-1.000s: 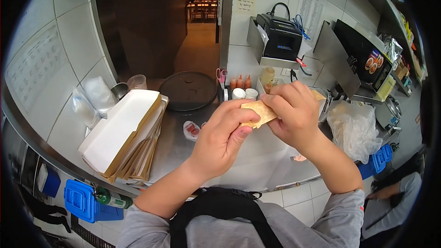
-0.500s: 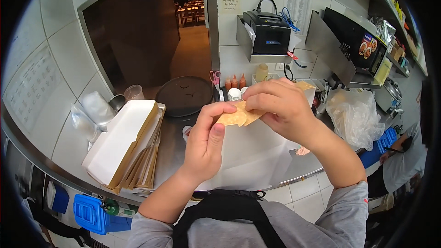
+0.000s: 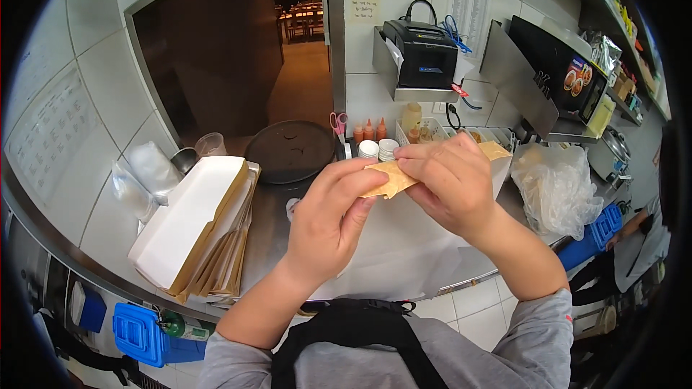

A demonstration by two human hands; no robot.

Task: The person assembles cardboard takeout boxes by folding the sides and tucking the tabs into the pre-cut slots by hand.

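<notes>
A creased tan strip, like kraft paper or thin card (image 3: 389,178), is pinched between the fingers of both my hands above the counter. My left hand (image 3: 328,220) is closed on its left end, thumb below and fingers on top. My right hand (image 3: 450,184) grips it farther along, and the strip comes out past the knuckles to the right. Below my hands spreads a broad white sheet (image 3: 396,252); I cannot tell whether it and the tan strip are one piece. Left of my arms lies a stack of cartons (image 3: 191,223), white inside and brown outside.
Behind my hands stand white lids or cups (image 3: 368,149), orange squeeze bottles (image 3: 369,130), pink scissors (image 3: 338,124) and a round dark tray (image 3: 290,151). A black printer (image 3: 419,54) sits on a wall shelf. Clear plastic bags (image 3: 559,187) lie right; another person (image 3: 638,245) stands beyond.
The tan strip has turned flatter and shows as one longer folded edge. My right hand has shifted slightly right and down, uncovering the white stacks behind. Both hands keep hold.
</notes>
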